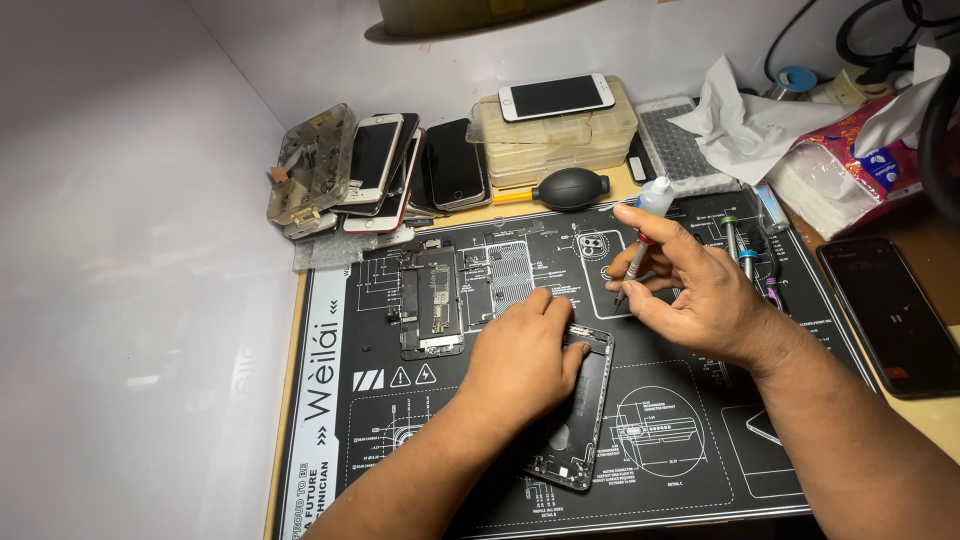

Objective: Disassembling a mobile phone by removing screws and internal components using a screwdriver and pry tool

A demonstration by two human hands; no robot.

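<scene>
Black work mat [330, 440] with white diagrams covers most of the surface, lower centre of frame. Opened dark phone housing [580, 420] lies on it, centre-bottom. Left hand [520, 360] is curled over the housing's upper end, pressing it flat. Right hand [700, 290], right of centre, pinches a thin red-handled tool [635, 265], tip down near the mat, not touching the housing. Bare circuit board [432, 300] sits left of centre. Risk, as I judge it: a slip of the tip could scratch parts inside the housing.
</scene>
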